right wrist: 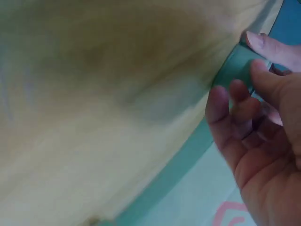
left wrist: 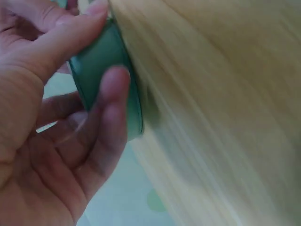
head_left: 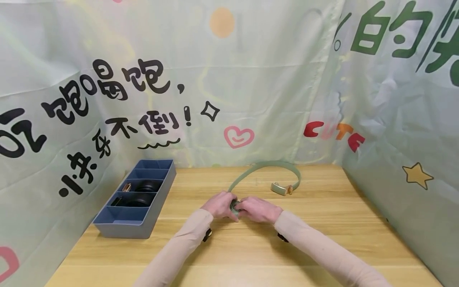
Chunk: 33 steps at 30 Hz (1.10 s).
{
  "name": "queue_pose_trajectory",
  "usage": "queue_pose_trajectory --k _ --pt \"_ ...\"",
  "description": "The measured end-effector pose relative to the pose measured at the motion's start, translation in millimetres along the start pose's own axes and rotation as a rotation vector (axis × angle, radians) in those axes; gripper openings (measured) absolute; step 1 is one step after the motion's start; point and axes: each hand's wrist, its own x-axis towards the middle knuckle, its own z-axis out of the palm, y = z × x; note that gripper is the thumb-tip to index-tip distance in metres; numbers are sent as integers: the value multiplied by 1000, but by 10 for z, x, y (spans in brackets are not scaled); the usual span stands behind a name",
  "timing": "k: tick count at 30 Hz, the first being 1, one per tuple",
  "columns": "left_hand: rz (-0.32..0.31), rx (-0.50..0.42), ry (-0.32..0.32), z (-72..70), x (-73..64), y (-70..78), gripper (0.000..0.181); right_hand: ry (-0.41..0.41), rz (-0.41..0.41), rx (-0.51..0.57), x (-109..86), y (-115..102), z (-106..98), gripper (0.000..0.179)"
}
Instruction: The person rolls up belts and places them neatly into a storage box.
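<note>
A pale green belt (head_left: 267,164) is partly wound into a small coil (head_left: 234,206) between my two hands. The loose part of the strap arcs back over the table and ends at a gold-toned buckle (head_left: 281,188). My left hand (head_left: 220,205) grips the coil from the left; in its wrist view, thumb and fingers lie round the green roll (left wrist: 99,66). From the right, my right hand (head_left: 259,208) pinches the same coil. The right wrist view shows its fingertips on the roll (right wrist: 233,68), with the strap (right wrist: 171,176) running off below.
On the left stands a blue-grey divided box (head_left: 157,213). Two of its compartments hold coiled black belts (head_left: 138,199), one showing a gold-toned buckle (head_left: 127,187). Printed cloth (head_left: 272,99) hangs behind and along both sides of the wooden table (head_left: 229,255).
</note>
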Motion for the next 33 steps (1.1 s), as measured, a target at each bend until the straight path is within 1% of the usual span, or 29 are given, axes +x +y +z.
queue_pose_trajectory --k 3,6,8,10,13,16,20,22,24,25,27,29,31,33 --pt "45 27 -16 -16 -18 -25 48 -26 -17 23 5 37 -31 11" --pt "92 -8 -53 -52 -20 -35 56 -48 -29 6 -18 91 -63 13" --pt "92 -57 -77 -68 -12 -38 57 -56 -23 -4 -40 110 -82 14" --pt "76 -84 -76 -69 -2 -35 53 -55 -13 -23 -55 108 -92 15" --pt "39 -89 -38 -37 -2 -22 45 -49 38 -53 -56 55 -82 13" --pt "9 -33 22 12 -14 26 38 -42 81 -82 -44 -10 -65 9" --pt "-22 22 102 67 -28 99 41 -26 103 -91 -40 -43 -57 9" --pt "-14 36 132 86 -35 112 42 -23 108 -90 -37 -46 -58 10" --pt "1 24 137 84 -42 117 40 -22 108 -88 -38 -43 -65 11" --pt "6 9 127 76 -45 116 38 -21 103 -88 -40 -38 -67 10" --pt "28 -35 83 54 -46 98 34 -15 82 -83 -46 -21 -72 9" --pt "31 -131 7 17 -49 79 32 -8 56 -89 -54 4 -73 9" --pt "35 -208 -63 -18 -46 57 37 -5 36 -104 -64 27 -72 11" --pt "48 -242 -111 -43 -42 43 43 -6 19 -119 -73 34 -73 12"
